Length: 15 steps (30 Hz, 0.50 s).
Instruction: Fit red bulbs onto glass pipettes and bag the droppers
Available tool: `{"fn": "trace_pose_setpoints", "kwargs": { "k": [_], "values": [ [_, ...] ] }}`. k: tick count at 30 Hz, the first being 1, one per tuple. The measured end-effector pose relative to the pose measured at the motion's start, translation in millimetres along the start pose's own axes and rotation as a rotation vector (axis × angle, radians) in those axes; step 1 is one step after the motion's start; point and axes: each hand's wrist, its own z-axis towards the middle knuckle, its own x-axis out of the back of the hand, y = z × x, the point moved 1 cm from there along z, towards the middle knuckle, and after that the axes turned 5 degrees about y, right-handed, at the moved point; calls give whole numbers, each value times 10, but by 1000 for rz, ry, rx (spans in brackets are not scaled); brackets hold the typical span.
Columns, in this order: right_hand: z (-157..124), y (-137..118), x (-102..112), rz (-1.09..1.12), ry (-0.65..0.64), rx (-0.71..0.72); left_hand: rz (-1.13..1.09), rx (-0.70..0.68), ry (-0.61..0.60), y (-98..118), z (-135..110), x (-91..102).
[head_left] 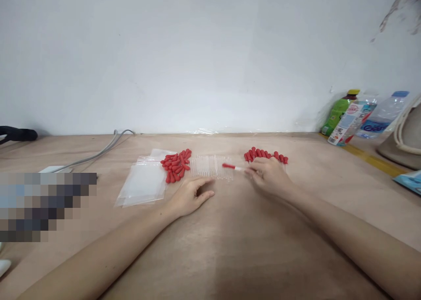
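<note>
My right hand is closed on a dropper, its red rubber bulb pointing left and its clear tube running into my fingers. Behind that hand several droppers with red bulbs lie side by side, their tubes partly hidden. My left hand rests on the table with thumb and fingers apart and nothing between them. Just beyond it is a row of clear glass tubes. A pile of loose red rubber bulbs sits left of the tubes, partly over clear plastic bags.
A grey cable crosses the table at the left, near a blurred-out patch. At the back right stand a green bottle, a carton and a clear water bottle. A beige hat-like item lies at the right edge.
</note>
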Motion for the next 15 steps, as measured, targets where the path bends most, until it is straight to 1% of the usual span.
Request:
{"fn": "trace_pose_setpoints", "kwargs": {
  "k": [1, 3, 4, 6, 8, 10, 15],
  "values": [
    [5, 90, -6, 11, 58, -94, 1, -18, -14, -11, -4, -5],
    [7, 230, -22, -9, 130, -243, -17, -64, -35, -36, -9, -33],
    [8, 271, -32, -37, 147, -297, -29, -85, -37, -48, -10, -51],
    [21, 292, -54, -104, 159, -360, -43, -116, -32, -68, -10, -84],
    [53, 249, -88, -171, 170, -374, -44, -129, -22, -81, -10, -103],
    [104, 176, -140, -252, 166, -352, -46, -135, -14, -89, -11, -107],
    [213, 39, -315, -444, 65, -290, -48, -137, -21, -98, -13, -98]
  ]
}}
